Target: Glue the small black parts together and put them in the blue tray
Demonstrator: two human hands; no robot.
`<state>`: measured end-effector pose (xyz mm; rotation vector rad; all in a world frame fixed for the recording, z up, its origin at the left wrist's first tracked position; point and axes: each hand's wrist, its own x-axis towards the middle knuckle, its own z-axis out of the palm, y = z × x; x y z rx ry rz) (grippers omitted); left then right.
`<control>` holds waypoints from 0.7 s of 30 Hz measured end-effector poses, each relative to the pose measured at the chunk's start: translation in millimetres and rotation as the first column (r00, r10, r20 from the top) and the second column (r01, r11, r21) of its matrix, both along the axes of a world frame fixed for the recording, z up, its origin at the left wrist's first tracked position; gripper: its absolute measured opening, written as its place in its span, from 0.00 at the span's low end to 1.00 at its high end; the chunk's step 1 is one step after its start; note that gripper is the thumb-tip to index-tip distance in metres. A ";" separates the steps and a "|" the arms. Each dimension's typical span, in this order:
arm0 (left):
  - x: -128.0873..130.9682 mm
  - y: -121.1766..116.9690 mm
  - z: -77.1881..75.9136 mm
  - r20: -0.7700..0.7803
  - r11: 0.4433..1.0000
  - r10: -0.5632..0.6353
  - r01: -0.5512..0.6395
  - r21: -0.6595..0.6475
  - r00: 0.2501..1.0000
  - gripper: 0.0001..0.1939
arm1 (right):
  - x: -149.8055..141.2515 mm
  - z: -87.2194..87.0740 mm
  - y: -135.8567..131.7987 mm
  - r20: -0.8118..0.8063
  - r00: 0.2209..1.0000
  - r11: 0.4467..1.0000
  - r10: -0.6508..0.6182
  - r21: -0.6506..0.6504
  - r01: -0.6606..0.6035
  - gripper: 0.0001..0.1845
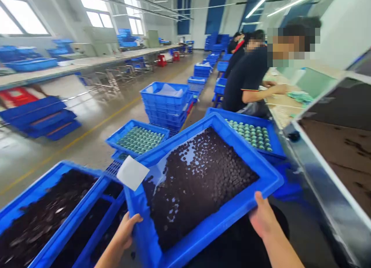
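A blue plastic tray (223,220) is held up, tilted, in front of me. Many small dark round pieces cover a pale liner in it, which shows through in patches. My left hand (125,230) grips the tray's near left side, thumb over the rim. At the near right side, my right hand (263,217) is closed on the rim with its thumb up; the fingers beneath are hidden. A white paper slip (132,173) sticks to the tray's left corner.
Another blue tray (62,168) with dark flakes stands at left. Trays of green round items (139,139) lie beyond, before stacked blue crates (165,109). A metal-edged bench (321,190) runs along the right. A person in a dark shirt (246,75) works there.
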<state>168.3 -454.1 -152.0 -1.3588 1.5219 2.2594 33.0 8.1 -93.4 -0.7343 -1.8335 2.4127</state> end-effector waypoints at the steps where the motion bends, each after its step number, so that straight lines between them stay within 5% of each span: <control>1: -2.9 -6.9 1.7 0.003 0.999 -0.048 0.048 -0.026 0.999 0.19 | 9.9 2.1 5.3 0.046 0.997 0.998 -0.055 0.022 0.054 0.55; 3: -10.6 -16.9 5.1 0.021 0.993 -0.095 0.097 -0.070 0.995 0.20 | 33.7 6.8 18.5 0.132 0.985 0.993 -0.110 0.047 0.105 0.50; 7: -32.8 -20.5 13.2 0.133 0.986 -0.135 0.147 -0.082 0.982 0.28 | 65.3 20.7 45.9 0.107 0.994 0.996 0.030 0.086 -0.039 0.35; 14: -72.1 7.0 1.7 0.184 0.979 -0.164 0.182 -0.087 0.969 0.31 | 32.5 19.2 73.3 0.075 0.989 0.986 0.126 0.105 -0.134 0.34; 16: -80.0 16.9 -1.6 0.183 0.976 -0.175 0.195 -0.099 0.967 0.30 | 21.4 18.8 82.8 0.109 0.983 0.963 0.147 0.211 -0.167 0.33; 18: -86.6 24.8 -0.2 0.184 0.973 -0.186 0.207 -0.106 0.965 0.29 | 14.5 23.9 94.9 0.213 0.967 0.869 0.141 0.441 -0.224 0.28; 21: -92.0 31.8 8.9 0.175 0.970 -0.205 0.223 -0.094 0.963 0.30 | 8.6 40.5 108.6 0.329 0.943 0.621 -0.039 0.748 -0.235 0.20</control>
